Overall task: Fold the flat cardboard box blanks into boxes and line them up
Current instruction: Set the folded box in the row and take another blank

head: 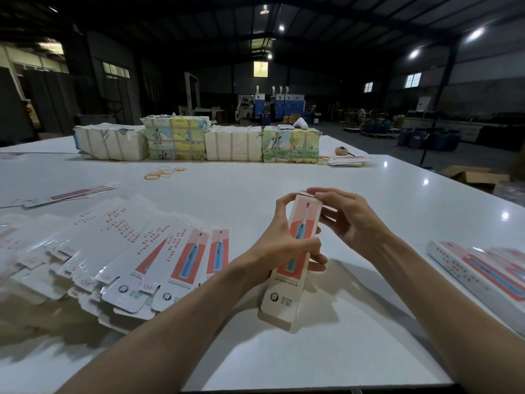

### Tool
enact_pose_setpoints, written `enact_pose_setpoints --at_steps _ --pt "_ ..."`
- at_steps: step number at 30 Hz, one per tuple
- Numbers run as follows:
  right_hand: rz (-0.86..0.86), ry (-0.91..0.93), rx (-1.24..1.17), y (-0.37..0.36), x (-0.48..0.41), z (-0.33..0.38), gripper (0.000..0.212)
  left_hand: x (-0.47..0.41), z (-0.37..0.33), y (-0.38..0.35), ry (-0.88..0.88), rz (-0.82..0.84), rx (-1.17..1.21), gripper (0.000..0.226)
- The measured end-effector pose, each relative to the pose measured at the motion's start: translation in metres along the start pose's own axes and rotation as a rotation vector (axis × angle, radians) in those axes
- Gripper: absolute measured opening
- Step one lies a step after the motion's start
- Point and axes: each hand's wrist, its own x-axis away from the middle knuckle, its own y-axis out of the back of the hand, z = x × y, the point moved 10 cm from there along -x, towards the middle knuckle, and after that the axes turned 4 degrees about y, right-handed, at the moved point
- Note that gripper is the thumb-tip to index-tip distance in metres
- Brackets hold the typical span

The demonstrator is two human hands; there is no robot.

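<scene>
The left hand [281,248] wraps the middle of the box [284,297], hiding part of its print; the right hand [352,220] covers its top flap. The blanks [127,251] blur toward the left edge, which cuts them off, and folded boxes [480,275] run off the right edge. Far back, a small orange item [341,151], perhaps a tape measure, is too small to tell.

Four wrapped bundles [176,137]; one folded box [284,297]; flat blanks [181,260] too overlapped to count
</scene>
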Motion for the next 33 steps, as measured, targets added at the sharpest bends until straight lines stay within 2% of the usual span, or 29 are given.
enact_pose_setpoints --at_steps 13,17,21,25,29,33 --pt "0.039 0.007 0.035 -0.001 0.004 0.010 0.022 0.000 -0.001 -0.002 -0.053 -0.024 0.005 0.116" --pt "0.073 -0.002 0.006 -0.004 0.004 0.009 0.022 0.001 -0.005 0.000 -0.103 -0.036 -0.002 0.106" --pt "0.142 0.089 0.122 -0.017 0.008 0.009 0.024 0.000 -0.001 0.007 -0.035 -0.056 0.096 0.095" --pt "0.097 0.234 0.288 -0.022 0.011 0.011 0.020 0.000 0.001 0.012 0.007 -0.068 0.152 0.094" --pt "0.088 0.272 0.383 -0.017 0.011 0.012 0.018 0.000 0.007 0.009 0.030 -0.058 0.157 0.093" --pt "0.084 0.285 0.381 -0.014 0.010 0.010 0.017 0.000 0.008 0.009 0.024 -0.073 0.145 0.092"
